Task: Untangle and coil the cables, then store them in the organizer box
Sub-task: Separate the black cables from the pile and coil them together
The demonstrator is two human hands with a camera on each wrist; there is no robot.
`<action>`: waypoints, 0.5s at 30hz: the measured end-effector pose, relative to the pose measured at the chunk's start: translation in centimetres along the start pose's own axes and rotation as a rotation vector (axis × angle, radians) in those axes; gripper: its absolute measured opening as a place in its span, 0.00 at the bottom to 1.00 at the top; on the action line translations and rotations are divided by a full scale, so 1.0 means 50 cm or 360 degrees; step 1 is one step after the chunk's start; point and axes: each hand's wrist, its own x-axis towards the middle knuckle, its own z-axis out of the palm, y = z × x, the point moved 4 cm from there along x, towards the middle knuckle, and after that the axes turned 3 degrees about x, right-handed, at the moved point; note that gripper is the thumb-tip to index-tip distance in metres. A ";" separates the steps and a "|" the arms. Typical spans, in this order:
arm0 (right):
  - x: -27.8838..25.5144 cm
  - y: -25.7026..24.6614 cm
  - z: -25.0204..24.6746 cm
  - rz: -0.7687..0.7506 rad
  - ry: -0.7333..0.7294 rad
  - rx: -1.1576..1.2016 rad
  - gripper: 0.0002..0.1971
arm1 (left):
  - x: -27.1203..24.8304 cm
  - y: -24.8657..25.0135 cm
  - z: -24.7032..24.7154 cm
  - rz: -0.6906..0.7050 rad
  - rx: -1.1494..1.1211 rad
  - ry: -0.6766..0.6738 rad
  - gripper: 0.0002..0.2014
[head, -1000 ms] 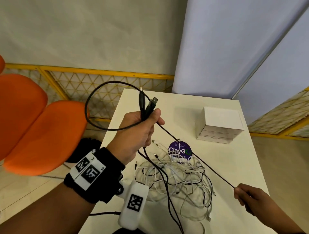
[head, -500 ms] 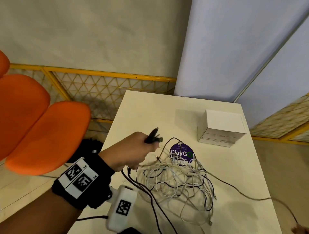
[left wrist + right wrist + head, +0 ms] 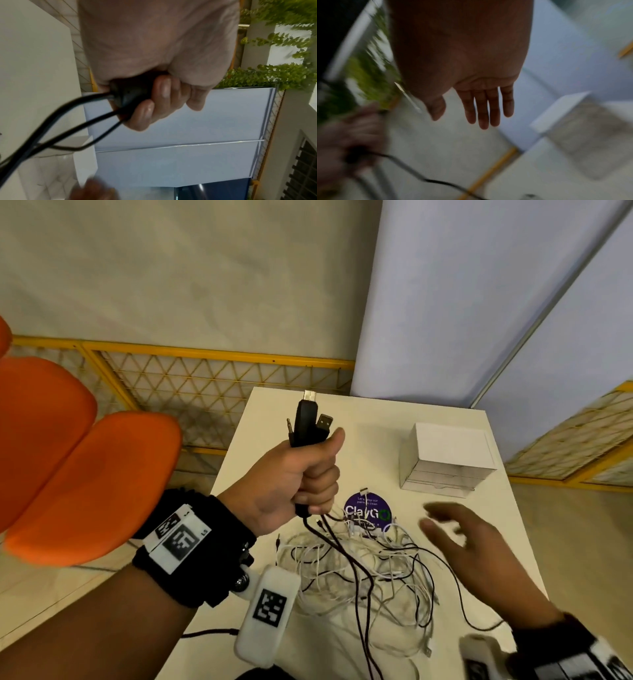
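My left hand (image 3: 301,474) is raised over the table's left side and grips the plug ends of several black cables (image 3: 306,421), USB heads pointing up. The left wrist view shows the fingers (image 3: 161,102) curled round the black cables (image 3: 96,112), which trail down to the left. A tangle of white and black cables (image 3: 363,573) lies on the white table (image 3: 479,546) below. My right hand (image 3: 459,539) hovers over the tangle's right side, fingers straight and spread, holding nothing; in the right wrist view the right hand (image 3: 481,108) is open and blurred. A white organizer box (image 3: 448,457) stands shut at the far right.
A round purple sticker (image 3: 368,511) lies by the tangle's far edge. Orange chair seats (image 3: 85,474) stand left of the table. A yellow mesh fence (image 3: 212,381) and pale partition panels (image 3: 479,302) run behind it.
My left hand dipped toward the pile, then rose again gripping the plugs upright. My right hand let go of the black cable, left view to the lower right, and came back open over the tangle.
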 end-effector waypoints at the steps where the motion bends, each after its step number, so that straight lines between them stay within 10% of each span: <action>1: 0.006 -0.065 0.013 -0.0112 -0.0141 0.0105 0.27 | 0.003 0.007 0.010 0.0052 -0.0037 -0.0032 0.28; 7: -0.003 -0.270 0.106 -0.0476 -0.0786 0.0381 0.18 | 0.002 0.062 0.045 0.0430 0.0181 0.0099 0.33; 15: -0.029 -0.094 0.088 -0.0047 -0.0874 0.0288 0.30 | -0.044 0.097 0.026 0.0146 -0.0168 -0.0270 0.20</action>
